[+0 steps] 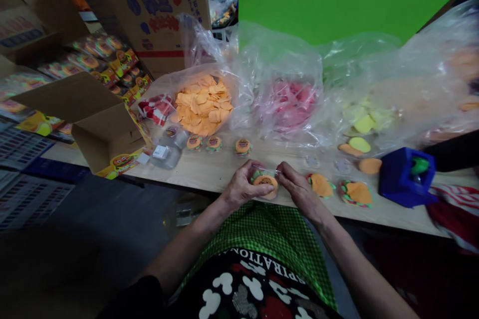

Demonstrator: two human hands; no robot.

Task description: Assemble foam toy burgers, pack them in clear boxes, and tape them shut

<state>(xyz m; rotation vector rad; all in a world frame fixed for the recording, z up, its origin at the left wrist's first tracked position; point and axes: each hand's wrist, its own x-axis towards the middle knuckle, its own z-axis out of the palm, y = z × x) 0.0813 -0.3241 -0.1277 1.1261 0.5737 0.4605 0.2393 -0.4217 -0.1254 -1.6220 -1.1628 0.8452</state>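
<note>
**Crowded desk, one narrow lane**

Bare desk [209, 172] lies left of the hands, ahead of the small burger toys [214, 143]. Plastic bags [284, 94] wall the back; a blue box [406, 177] and two burger stacks [339, 189] block the right.

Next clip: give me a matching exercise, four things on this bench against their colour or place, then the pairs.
Things:
1. Tape dispenser
2. Bag of round slices
3. Open carton
4. Burger toy

Descriptions:
A. Brown, at the bench's left end
B. Between the left hand and right hand
C. Blue, at the right
D. Orange contents, clear plastic

Pairs: 1-C, 2-D, 3-A, 4-B
</note>
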